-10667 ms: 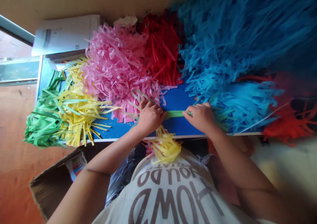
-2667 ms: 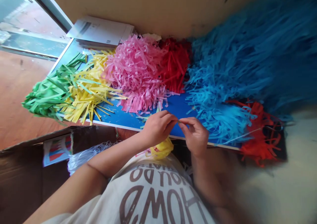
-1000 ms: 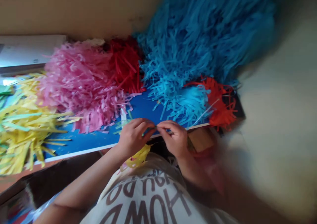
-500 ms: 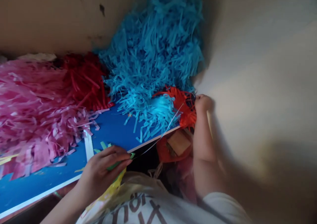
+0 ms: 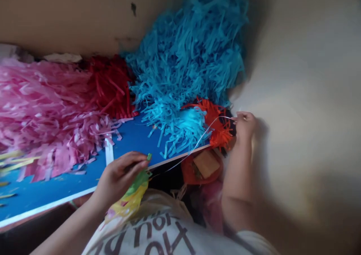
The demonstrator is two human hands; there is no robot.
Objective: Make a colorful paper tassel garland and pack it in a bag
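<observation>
We look from a camera on the person's head, facing forward and down past the shirt front (image 5: 158, 232). It sits close above the blue worktop (image 5: 56, 198), so the blue paper fringe (image 5: 180, 70) fills much of our frame, with the wall (image 5: 70, 18) beyond. Ours is a single view.

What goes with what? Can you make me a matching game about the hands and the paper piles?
Things:
1. left hand
2. right hand
3. pink paper fringe
4. sky-blue paper fringe

Matches:
A. pinching a thin white string
B. the pile farthest left in view
C. holding green paper
D. piled between the dark red fringe and the orange-red fringe

Right pairs: 1-C, 2-A, 3-B, 4-D.
</observation>
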